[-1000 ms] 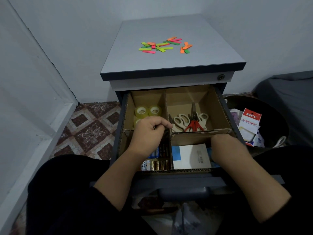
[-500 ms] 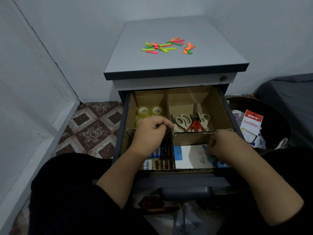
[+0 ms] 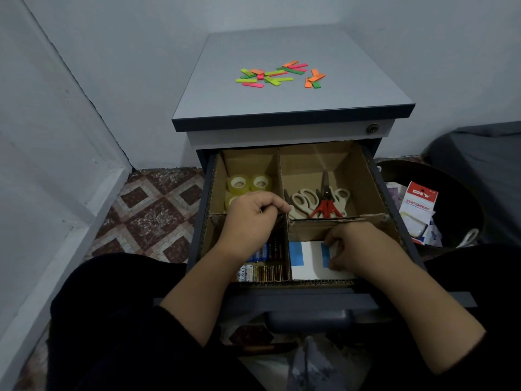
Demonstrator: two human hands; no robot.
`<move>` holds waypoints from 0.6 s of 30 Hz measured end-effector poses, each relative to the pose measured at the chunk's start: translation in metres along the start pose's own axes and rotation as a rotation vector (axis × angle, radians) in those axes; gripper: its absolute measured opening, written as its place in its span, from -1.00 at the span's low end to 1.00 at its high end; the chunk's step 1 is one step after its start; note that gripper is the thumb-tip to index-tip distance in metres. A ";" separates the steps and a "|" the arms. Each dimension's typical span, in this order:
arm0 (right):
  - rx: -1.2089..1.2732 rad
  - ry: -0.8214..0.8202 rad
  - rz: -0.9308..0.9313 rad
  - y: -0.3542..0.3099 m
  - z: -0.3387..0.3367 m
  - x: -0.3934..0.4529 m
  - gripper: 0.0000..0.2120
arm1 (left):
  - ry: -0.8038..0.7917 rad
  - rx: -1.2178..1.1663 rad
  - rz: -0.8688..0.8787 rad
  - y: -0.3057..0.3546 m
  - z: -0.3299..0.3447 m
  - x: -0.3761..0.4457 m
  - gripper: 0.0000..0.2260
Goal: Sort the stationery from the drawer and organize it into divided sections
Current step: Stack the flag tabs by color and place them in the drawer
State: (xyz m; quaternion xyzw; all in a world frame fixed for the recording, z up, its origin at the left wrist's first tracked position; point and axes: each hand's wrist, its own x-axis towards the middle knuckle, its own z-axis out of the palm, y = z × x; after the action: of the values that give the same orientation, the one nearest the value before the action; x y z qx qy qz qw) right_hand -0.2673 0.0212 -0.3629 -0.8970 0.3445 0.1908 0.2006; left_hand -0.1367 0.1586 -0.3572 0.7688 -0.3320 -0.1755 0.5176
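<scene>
Grey cabinet top (image 3: 352, 88) in white-walled corner, neon paper strips (image 3: 277, 74) scattered; left hand (image 3: 251, 218) curled on brown cardboard divider (image 3: 284, 232), right hand (image 3: 358, 246) pinching white-blue booklet (image 3: 310, 261).

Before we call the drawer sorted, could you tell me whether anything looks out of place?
Yes: the coloured sticky tabs lie scattered loose on the cabinet top, outside the drawer's cardboard sections.
</scene>
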 end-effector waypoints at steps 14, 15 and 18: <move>-0.100 0.079 -0.203 -0.012 0.013 0.010 -0.60 | 0.000 -0.023 -0.006 0.001 0.003 0.001 -0.67; -0.106 0.078 -0.206 -0.012 0.013 0.010 -0.60 | -0.002 -0.027 -0.005 0.002 0.003 0.000 -0.68; -0.112 0.089 -0.219 -0.013 0.013 0.011 -0.60 | -0.013 -0.019 -0.002 0.002 0.003 -0.001 -0.70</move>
State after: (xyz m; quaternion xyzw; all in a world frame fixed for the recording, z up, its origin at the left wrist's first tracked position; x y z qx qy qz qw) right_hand -0.2536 0.0303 -0.3761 -0.9467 0.2417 0.1467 0.1545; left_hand -0.1398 0.1565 -0.3566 0.7630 -0.3329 -0.1839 0.5227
